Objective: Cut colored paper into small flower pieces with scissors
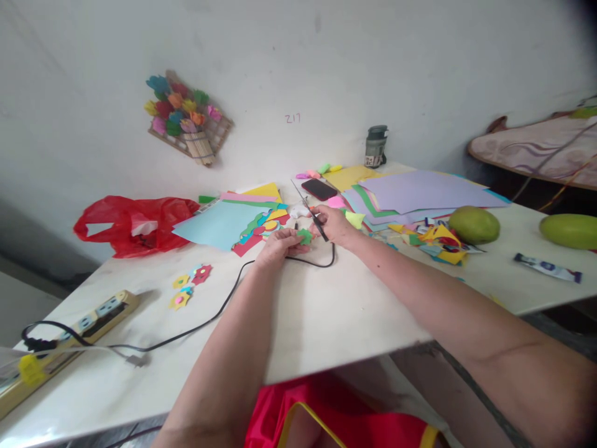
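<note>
My left hand (278, 244) is closed on a small green paper piece (305, 236), pinched by the fingertips above the white table. Close to it on the right, my right hand (333, 224) is wrapped round the dark handles of a pair of scissors (305, 202). The blades point up and away to the left, apart from the green paper. Behind my left hand lie overlapping coloured paper scraps (261, 227). A black cord (224, 306) runs across the table below both hands.
Paper flowers (180, 300) and a power strip (88, 323) lie left, near a red plastic bag (135, 221). A phone (319, 188) and bottle (375, 147) are at the back. Purple sheets (424, 190), a green mango (474, 225) and a tube (548, 268) are on the right.
</note>
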Available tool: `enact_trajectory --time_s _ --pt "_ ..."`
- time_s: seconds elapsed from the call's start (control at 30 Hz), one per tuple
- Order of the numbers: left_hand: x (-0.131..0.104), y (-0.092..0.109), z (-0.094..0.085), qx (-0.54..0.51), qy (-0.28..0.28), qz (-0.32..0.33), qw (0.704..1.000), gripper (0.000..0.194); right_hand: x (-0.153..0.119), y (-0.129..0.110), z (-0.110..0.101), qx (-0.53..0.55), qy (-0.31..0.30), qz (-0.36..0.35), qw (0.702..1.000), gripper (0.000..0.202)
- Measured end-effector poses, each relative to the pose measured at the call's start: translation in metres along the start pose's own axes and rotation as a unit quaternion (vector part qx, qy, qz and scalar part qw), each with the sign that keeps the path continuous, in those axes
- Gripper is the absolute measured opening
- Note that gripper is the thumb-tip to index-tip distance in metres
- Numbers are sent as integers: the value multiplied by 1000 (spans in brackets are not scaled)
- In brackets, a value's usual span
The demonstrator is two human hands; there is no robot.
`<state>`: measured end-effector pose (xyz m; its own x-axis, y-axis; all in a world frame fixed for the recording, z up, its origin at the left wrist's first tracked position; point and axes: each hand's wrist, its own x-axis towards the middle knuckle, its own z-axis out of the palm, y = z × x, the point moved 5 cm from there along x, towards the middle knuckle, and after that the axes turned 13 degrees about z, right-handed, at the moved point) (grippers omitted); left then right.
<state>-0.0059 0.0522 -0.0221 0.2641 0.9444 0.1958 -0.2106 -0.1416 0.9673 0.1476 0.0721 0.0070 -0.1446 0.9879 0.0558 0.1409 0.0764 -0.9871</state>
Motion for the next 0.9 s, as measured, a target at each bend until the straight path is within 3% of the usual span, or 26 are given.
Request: enact_trajectory --time_s 0.17,0.43,0.9 --pt "0 -2 -1 4 9 3 1000 35 -6 -4 1 16 -13 22 1000 35" --pt "1 9 -4 -62 57 78 993 37 -10 -5 -5 -7 -29 51 998 37" --pt "3 5 -7 -60 59 76 993 36 -9 -3 -4 43 -28 60 997 32"
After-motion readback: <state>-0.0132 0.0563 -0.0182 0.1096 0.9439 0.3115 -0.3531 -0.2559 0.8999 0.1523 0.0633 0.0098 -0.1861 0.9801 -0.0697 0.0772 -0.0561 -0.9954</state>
